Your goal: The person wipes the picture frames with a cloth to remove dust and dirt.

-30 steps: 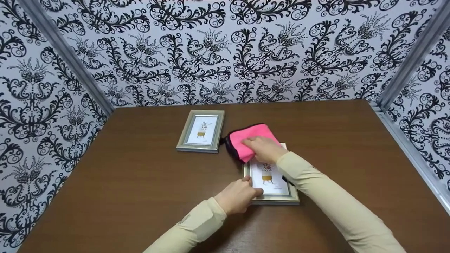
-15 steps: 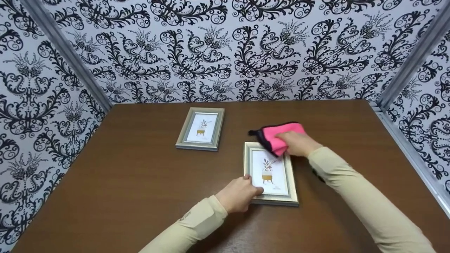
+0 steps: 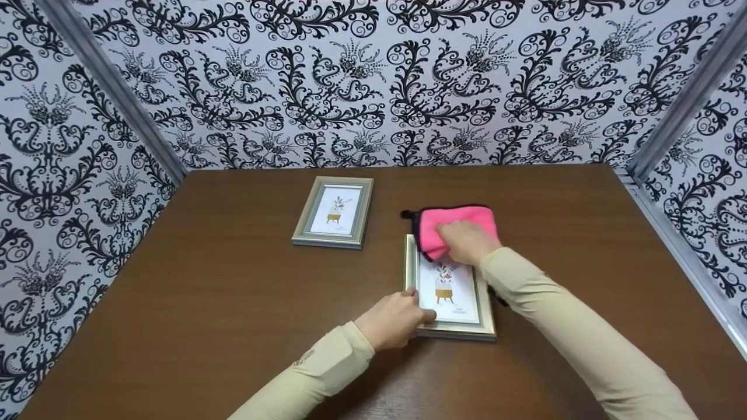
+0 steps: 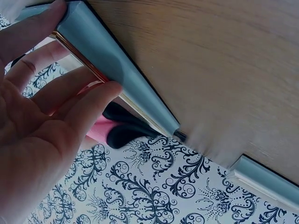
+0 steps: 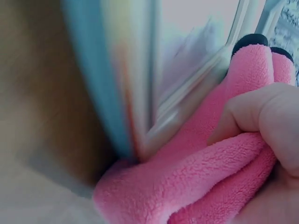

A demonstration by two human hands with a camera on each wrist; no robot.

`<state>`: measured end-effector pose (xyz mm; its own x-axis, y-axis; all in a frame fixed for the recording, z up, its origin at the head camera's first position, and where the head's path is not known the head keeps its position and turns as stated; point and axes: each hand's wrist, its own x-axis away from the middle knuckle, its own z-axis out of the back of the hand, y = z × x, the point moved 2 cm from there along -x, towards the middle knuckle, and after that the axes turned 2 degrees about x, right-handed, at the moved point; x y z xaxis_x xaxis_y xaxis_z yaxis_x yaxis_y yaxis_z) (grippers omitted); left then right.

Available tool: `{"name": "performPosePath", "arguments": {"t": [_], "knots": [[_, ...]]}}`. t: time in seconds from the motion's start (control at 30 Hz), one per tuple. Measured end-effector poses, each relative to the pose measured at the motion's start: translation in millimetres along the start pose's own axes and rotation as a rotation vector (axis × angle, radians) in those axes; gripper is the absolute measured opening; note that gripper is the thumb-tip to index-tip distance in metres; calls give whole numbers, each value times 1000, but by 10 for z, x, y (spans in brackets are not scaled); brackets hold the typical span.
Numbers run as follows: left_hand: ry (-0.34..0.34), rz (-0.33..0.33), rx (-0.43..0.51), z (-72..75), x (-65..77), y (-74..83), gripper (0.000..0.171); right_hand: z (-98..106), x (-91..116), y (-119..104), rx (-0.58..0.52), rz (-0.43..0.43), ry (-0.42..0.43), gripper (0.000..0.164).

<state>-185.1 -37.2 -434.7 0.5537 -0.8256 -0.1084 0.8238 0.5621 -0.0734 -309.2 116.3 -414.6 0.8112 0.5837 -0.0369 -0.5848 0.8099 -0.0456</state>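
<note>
A picture frame (image 3: 486, 315) with a pale gold border and a print of a potted plant lies flat on the brown table. My left hand (image 3: 392, 319) holds its near left corner; in the left wrist view the fingers (image 4: 100, 95) lie over the frame's edge (image 4: 117, 65). My right hand (image 3: 467, 242) grips a folded pink cloth (image 3: 475, 217) with black trim on the frame's far end, covering that part. Close up in the right wrist view, the cloth (image 5: 187, 177) is bunched under the thumb and touches the frame's corner.
A second, similar picture frame (image 3: 360, 219) lies farther back and to the left on the table (image 3: 233, 291). Walls (image 3: 327, 87) with a black and white scroll pattern enclose the back and sides.
My right hand moved the pink cloth right across the frame's far end, then partway back left. My left hand stayed at the near left corner, and the frame did not shift.
</note>
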Motion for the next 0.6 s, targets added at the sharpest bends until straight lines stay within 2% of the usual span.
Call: {"name": "performPosePath", "arguments": {"t": [0.13,0.3,0.43,0.6], "knots": [[-13,7,-12,7,-3,2,26,-21,-114,-192,27,42,20,37],[-30,10,-14,3,-23,16,27,-43,-158,-302,23,77,22,47],[-19,18,-12,-3,-10,14,26,-77,-144,-353,43,144,62,48],[1,17,-28,-6,-1,10,24,-72,-42,-368,39,201,50,54]]}}
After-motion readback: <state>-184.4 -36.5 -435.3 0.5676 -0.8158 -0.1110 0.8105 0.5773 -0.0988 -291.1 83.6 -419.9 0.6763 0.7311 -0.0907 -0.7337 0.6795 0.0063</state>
